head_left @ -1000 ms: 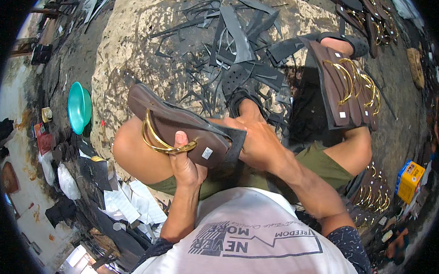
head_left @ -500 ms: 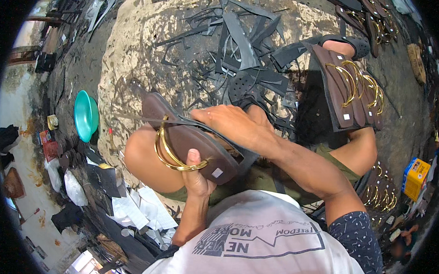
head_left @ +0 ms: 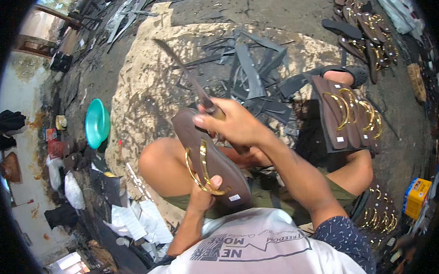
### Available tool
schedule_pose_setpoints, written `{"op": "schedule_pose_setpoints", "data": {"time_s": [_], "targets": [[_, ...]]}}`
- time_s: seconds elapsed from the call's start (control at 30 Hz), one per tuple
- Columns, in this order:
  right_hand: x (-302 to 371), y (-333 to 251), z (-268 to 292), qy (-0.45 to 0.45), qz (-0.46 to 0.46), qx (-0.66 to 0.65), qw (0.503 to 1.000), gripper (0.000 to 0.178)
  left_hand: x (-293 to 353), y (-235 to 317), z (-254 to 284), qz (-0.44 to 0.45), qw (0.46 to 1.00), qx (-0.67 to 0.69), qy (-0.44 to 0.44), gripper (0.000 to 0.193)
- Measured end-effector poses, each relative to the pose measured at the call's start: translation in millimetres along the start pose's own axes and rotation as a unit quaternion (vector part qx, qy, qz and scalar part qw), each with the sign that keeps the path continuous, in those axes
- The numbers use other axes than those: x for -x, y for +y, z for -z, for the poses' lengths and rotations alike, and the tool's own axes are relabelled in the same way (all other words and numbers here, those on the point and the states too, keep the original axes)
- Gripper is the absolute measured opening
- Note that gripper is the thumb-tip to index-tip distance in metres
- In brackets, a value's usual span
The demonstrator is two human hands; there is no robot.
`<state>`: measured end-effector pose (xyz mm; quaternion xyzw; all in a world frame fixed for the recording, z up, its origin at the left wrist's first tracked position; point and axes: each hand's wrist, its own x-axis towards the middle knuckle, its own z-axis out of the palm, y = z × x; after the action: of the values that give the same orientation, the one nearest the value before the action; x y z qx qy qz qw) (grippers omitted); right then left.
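Note:
A brown sandal point(head_left: 221, 170) with gold straps and a small white sticker at its heel rests over my lap, its toe pointing away from me. My left hand point(head_left: 202, 196) is closed around its left edge, thumb on top by the straps. In my right hand point(head_left: 239, 125) is a knife point(head_left: 188, 76), its long, thin, dark blade pointing away and to the left, lifted off the sandal. The right thumb lies near the sandal's toe. Several matching sandals point(head_left: 342, 114) lie side by side on my right thigh.
Dark offcuts point(head_left: 250, 70) are scattered on the worn sheet ahead. At the left stands a teal basin point(head_left: 97, 123), with white papers point(head_left: 142, 219) nearer me. More gold-strapped sandals point(head_left: 365, 23) are heaped at the far right; a yellow box point(head_left: 417, 198) stands at the near right.
The knife has come away from the sandal's edge and swung from pointing left to pointing away. My left hand has turned the sandal so that its toe points farther forward.

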<state>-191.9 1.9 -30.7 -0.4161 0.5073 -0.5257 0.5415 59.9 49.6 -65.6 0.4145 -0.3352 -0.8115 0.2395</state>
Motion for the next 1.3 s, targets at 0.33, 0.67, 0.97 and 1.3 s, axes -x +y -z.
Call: {"op": "schedule_pose_setpoints", "data": {"time_s": [0.33, 0.67, 0.97, 1.3], "targets": [[122, 23, -23, 0.172, 0.080, 0.252, 0.949, 0.037, -34, 85, -53, -0.063, 0.978, -0.194, -0.049, 0.050], [116, 33, -11, 0.078, 0.061, 0.407, 0.908, 0.043, -11, 79, -54, -0.056, 0.969, -0.231, -0.065, 0.054], [72, -54, 33, -0.230, 0.053, 0.385, 0.892, 0.032, 0, 95, -58, -0.061, 0.936, -0.295, -0.183, 0.041], [29, -88, 46, -0.400, -0.037, 0.371, 0.837, 0.033, -11, 103, -70, 0.040, 0.889, -0.373, -0.263, 0.048]]}}
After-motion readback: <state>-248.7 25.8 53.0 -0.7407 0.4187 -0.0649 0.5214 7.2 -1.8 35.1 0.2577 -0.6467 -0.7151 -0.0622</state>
